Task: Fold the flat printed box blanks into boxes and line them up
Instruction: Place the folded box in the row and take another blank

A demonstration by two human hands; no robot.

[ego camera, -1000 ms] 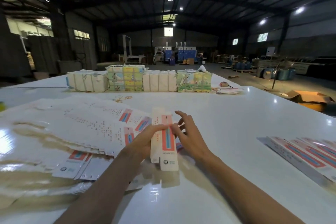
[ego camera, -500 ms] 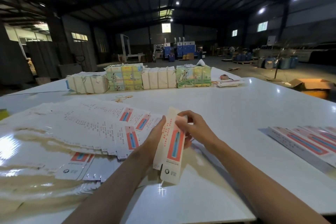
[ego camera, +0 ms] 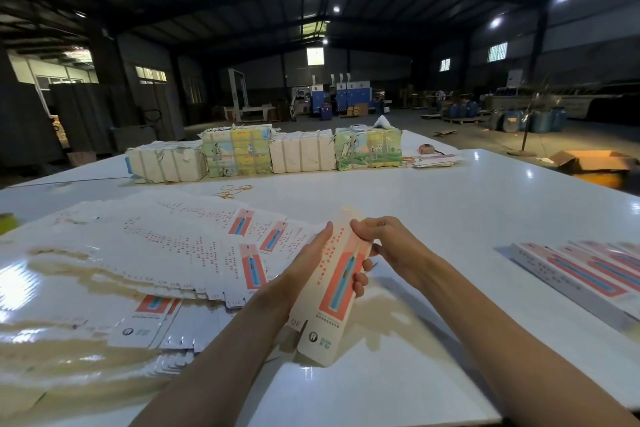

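The left hand grips the box from the side, thumb lying straight along its left panel; the palm is hidden behind the card, and only curled fingertips show at the box's right edge; the right hand pinches the box's far end, though which flap it holds is hard to make out, since that end is washed pale; the small print near the bottom cannot be read.

The box is held just above the near part of the table, between the two hands, tilted with its lower end toward the camera; it is thin glossy card, long and narrow, half opened into a sleeve, with a salmon panel, a blue pen-like shape and notched flaps at the bottom.

Left of it the blanks lie fanned in an overlapping, slippery heap, white with red dots; glare wipes out their near edge, and the left forearm covers part of the lower stack; at the right a row of boxes lies side by side, cut off by the frame edge.

The table is white, smooth and shiny; at its far side stand block-shaped paper bundles, strapped, some plain and some with printed pictures; rubber bands lie loose before them.
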